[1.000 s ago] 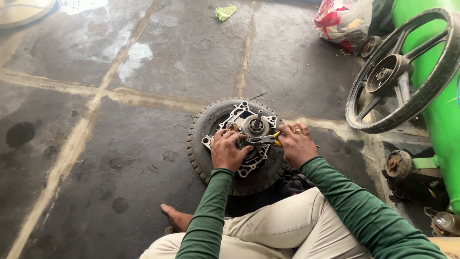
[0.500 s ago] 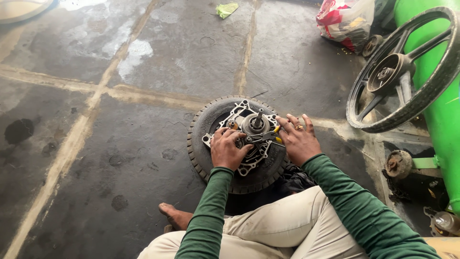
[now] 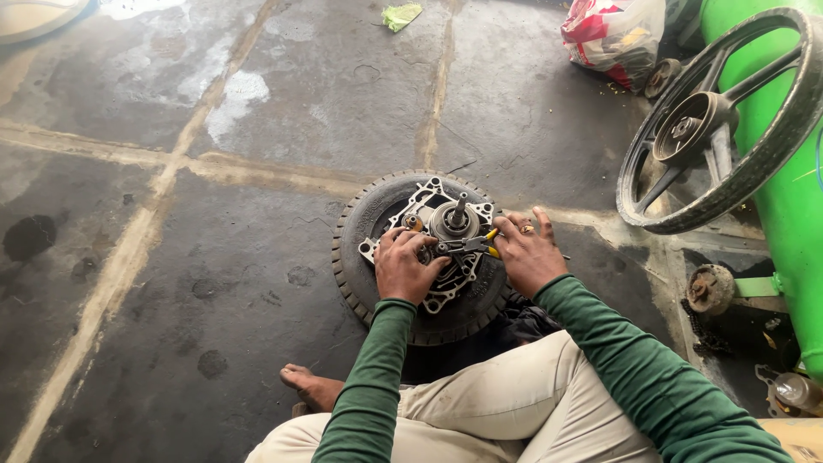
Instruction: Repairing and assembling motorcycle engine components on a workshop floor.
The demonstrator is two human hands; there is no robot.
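Observation:
A small black tyre (image 3: 369,214) lies flat on the concrete floor, with a silver metal housing (image 3: 433,193) and a centre shaft (image 3: 457,214) on top. My left hand (image 3: 407,267) rests on the housing's near side, fingers curled on the metal. My right hand (image 3: 525,251) grips yellow-handled pliers (image 3: 478,245) whose jaws point left toward the hub beside the shaft. Both arms wear green sleeves. My fingers hide the part that the jaws meet.
A bare wheel rim (image 3: 716,120) leans against a green body (image 3: 793,197) at the right. A red and white bag (image 3: 613,34) lies at the back right. A rusty round part (image 3: 710,290) sits near my right knee. My bare foot (image 3: 309,386) rests at the front.
Both hands have stayed on the hub with only small shifts. The right hand with the pliers has moved slightly on the housing.

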